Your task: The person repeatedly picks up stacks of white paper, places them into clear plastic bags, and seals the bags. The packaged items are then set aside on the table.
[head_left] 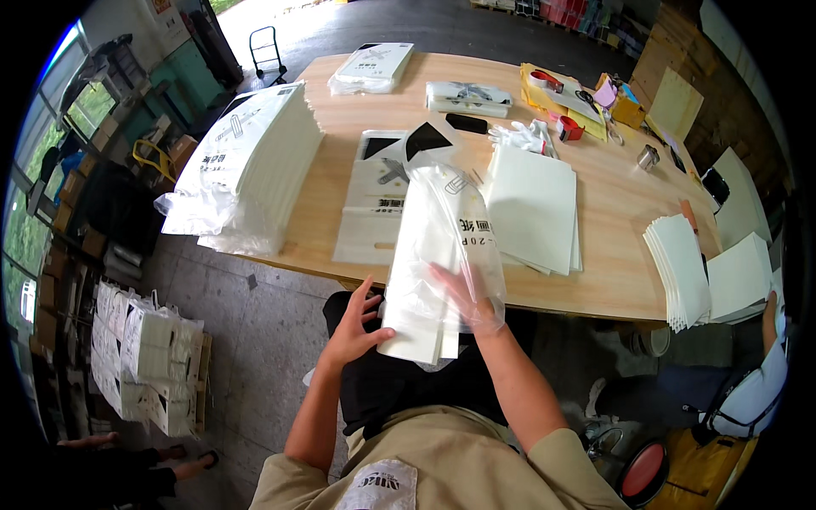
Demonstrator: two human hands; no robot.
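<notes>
A printed clear plastic bag (476, 200) stands tilted over the table's front edge, with a stack of white paper sheets (410, 327) partly inside it. The lower ends of the sheets stick out of the bag toward me. My left hand (350, 330) is open at the stack's left edge, its fingers spread and its thumb at the paper. Clear film covers my right hand (466, 293), which lies against the sheets with fingers stretched out. Beneath the bag's left side, a flat printed bag (364, 217) rests on the table.
A tall pile of packed bags (255, 157) stands at left. White sheets (534, 208) lie at right beside gloves (527, 136) and a black phone (467, 124). Farther right are a red tape dispenser (569, 129) and fanned paper stacks (677, 268). A co-worker (748, 391) sits at right.
</notes>
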